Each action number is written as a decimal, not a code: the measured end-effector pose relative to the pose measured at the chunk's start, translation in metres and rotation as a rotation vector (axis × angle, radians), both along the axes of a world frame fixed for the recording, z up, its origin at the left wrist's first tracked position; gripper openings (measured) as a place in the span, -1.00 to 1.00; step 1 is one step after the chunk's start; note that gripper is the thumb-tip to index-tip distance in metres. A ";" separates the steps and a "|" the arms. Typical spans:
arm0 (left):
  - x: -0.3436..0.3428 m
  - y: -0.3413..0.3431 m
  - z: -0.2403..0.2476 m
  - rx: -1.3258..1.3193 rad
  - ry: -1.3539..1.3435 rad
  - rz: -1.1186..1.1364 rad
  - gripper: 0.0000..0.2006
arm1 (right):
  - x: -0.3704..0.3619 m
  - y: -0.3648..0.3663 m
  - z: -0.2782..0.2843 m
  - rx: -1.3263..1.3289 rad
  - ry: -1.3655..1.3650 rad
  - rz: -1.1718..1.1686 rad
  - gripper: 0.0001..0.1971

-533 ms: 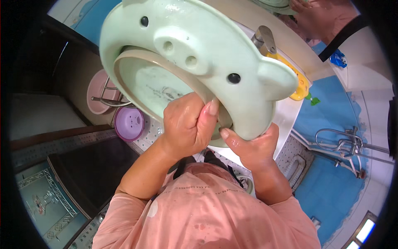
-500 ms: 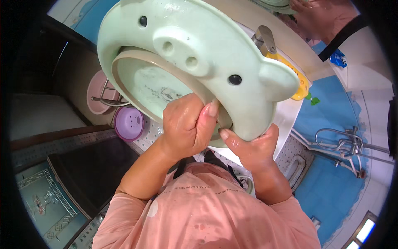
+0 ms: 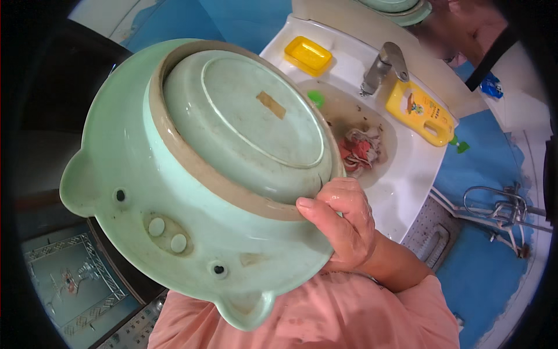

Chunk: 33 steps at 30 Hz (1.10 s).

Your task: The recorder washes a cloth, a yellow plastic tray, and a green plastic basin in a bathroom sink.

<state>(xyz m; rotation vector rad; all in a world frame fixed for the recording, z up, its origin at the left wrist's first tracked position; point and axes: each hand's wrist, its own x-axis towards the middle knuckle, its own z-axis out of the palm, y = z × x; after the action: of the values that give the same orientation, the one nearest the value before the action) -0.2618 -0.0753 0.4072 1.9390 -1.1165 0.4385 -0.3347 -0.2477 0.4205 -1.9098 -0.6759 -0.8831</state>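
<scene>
A pale green basin with a pig's face [image 3: 192, 198] fills the middle and left of the view, tilted with its underside up. Its round raised base is ringed by a brownish band, and a worn brown patch marks the bottom. My right hand [image 3: 346, 224] grips the edge near the band, thumb on the underside, fingers partly hidden. My left hand is out of sight, with the basin covering that side. Beyond the basin, a wet red and white cloth [image 3: 363, 150] lies in the murky water of the white sink [image 3: 415, 174].
A metal faucet [image 3: 383, 67] rises at the sink's back. On the rim sit a yellow soap dish [image 3: 308, 55] and a yellow bottle [image 3: 419, 113]. A shower mixer [image 3: 503, 203] is on the right wall. Top right, a mirror reflects the basin.
The basin has been turned over from its front to its underside and shifted left and down. My left hand has gone from view; the sink's inside and the cloth now show.
</scene>
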 end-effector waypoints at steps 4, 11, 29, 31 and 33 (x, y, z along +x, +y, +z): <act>-0.006 0.017 0.013 0.050 -0.033 0.105 -0.88 | 0.000 0.019 -0.004 0.131 0.076 0.091 -0.51; -0.008 0.012 0.016 0.060 -0.057 0.228 -0.87 | 0.001 0.018 -0.009 0.288 0.816 0.136 -0.45; 0.037 -0.008 -0.118 0.179 0.240 0.323 -0.60 | 0.043 0.001 -0.097 0.814 1.365 -0.029 -0.72; 0.027 -0.014 -0.111 0.320 0.270 0.343 -0.47 | 0.052 0.001 -0.091 0.702 1.193 -0.108 -0.62; 0.023 -0.014 -0.116 0.353 0.194 0.342 -0.35 | 0.057 0.003 -0.090 0.687 1.149 -0.135 -0.60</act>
<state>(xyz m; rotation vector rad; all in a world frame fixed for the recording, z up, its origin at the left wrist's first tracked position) -0.2387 -0.0893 0.2907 2.4400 -0.7752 0.2346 -0.2777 -0.2444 0.3301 -1.4764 0.4136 0.0367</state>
